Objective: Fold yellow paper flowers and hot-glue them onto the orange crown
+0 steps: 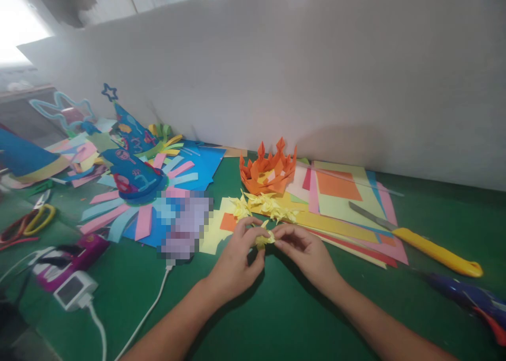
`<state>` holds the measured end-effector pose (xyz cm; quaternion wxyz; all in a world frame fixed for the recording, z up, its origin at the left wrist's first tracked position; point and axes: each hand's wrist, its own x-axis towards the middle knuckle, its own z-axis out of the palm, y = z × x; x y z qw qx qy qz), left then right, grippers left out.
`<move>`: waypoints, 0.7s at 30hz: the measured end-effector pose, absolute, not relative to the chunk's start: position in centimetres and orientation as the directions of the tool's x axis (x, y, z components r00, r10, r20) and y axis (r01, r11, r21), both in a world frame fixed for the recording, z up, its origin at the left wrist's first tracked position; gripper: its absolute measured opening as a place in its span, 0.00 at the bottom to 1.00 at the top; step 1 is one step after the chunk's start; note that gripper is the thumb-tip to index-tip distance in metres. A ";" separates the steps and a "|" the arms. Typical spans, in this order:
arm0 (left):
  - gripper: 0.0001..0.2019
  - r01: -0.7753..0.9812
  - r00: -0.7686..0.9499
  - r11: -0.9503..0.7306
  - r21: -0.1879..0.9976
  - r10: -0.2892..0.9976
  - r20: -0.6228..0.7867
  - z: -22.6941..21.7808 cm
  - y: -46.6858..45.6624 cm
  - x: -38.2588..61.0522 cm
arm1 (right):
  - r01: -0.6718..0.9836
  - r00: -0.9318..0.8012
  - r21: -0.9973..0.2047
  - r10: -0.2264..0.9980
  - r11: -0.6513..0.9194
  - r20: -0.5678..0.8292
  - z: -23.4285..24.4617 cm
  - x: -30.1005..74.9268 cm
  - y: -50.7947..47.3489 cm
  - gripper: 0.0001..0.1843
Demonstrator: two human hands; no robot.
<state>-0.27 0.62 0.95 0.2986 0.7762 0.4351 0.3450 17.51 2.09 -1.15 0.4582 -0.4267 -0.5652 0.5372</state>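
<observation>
Between my fingers is a small pale-yellow folded paper flower (264,238). My left hand (242,250) pinches it from the left with thumb and fingers. The fingertips of my right hand (306,250) close on its right edge. Just beyond my hands lie several similar yellow paper flowers (272,207) in a row. Behind them stands an orange folded paper crown (268,171) with pointed tips. A pale-yellow sheet (211,237) with an orange square on it lies left of my left hand.
Coloured paper sheets (348,195) and a yellow-handled knife (438,250) lie to the right, near a blue tool (466,292). Leftward are decorated blue cone hats (132,174), scissors (39,216), a power strip (71,261) and a white cable (152,305) to a blurred-out object. A pale wall (276,76) rises behind.
</observation>
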 end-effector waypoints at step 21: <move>0.04 0.513 0.277 -0.444 0.735 0.895 0.348 -0.2 1.2 -0.6 | 0.116 -0.236 -0.982 0.964 0.150 0.119 -1.2 17.4 2.0 0.07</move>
